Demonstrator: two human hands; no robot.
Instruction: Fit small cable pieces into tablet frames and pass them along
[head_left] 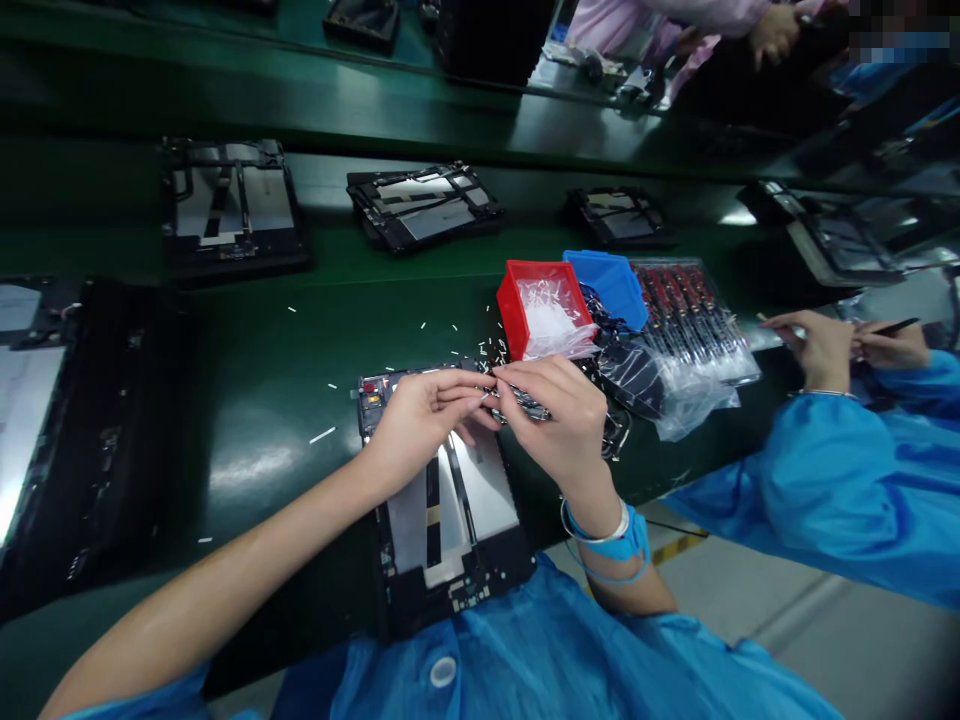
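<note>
Over an opened tablet (487,470), my left hand (420,425) and my right hand (559,415) meet fingertip to fingertip. The fingers of my left hand are pinched at a tiny pale piece, too small to name. My right hand is pinched at the same spot, and what it grips is mostly hidden; dark, shiny thin parts show beneath its fingers. The tablet lies in front of me with black flat cables and a silvery inside showing. Small white bits lie scattered just beyond my fingertips.
A red bin (512,310) holds small white pieces in plastic; a blue bin (615,285) adjoins it. Right of them are black cables, a plastic bag (675,395) and a clear tray (739,350) of parts. More opened tablets (270,205) line the back. A co-worker's hands (821,350) are at right.
</note>
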